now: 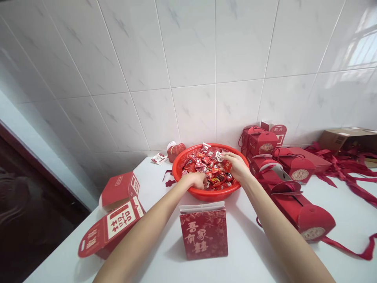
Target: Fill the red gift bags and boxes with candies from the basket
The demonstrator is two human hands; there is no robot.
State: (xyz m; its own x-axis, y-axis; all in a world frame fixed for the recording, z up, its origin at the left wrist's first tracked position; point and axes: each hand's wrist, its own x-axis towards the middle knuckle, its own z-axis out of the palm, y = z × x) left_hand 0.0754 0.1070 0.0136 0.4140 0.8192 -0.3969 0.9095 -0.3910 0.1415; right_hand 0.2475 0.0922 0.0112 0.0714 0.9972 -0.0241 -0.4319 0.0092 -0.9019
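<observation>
You face: basket [216,195], smooth glossy plastic; candies [213,171], shiny wrappers; front box [216,236], matt card; ribbons [340,168], cloth; wall tiles [194,43], glossy, smooth

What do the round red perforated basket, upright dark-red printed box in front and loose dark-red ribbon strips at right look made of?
Round red perforated basket: likely moulded plastic; glossy, thick smooth rim.
Upright dark-red printed box: probably coated card, satin; flat panels, pale inner edge.
Loose dark-red ribbon strips: seemingly fabric, slight sheen, limp folds; fibre unclear.
</observation>
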